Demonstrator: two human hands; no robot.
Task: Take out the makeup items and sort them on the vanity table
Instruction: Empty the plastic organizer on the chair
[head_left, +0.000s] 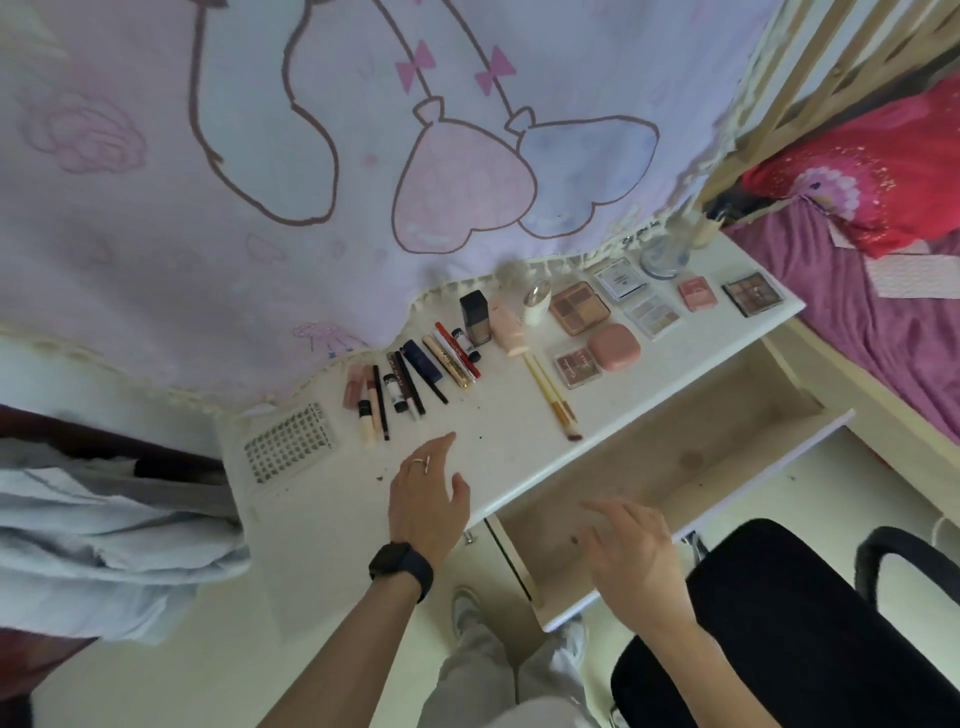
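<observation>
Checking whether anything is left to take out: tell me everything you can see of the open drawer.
The drawer is pulled out from under the white vanity table. It is a shallow box, pale wood-look inside, with a white front panel. Its visible floor holds no makeup, only a few dark spots. The right hand hovers, fingers spread, over its near corner, hiding that part.

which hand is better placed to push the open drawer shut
Probably right: the right hand is open over the drawer, near its front; the left hand is over the vanity table.
</observation>
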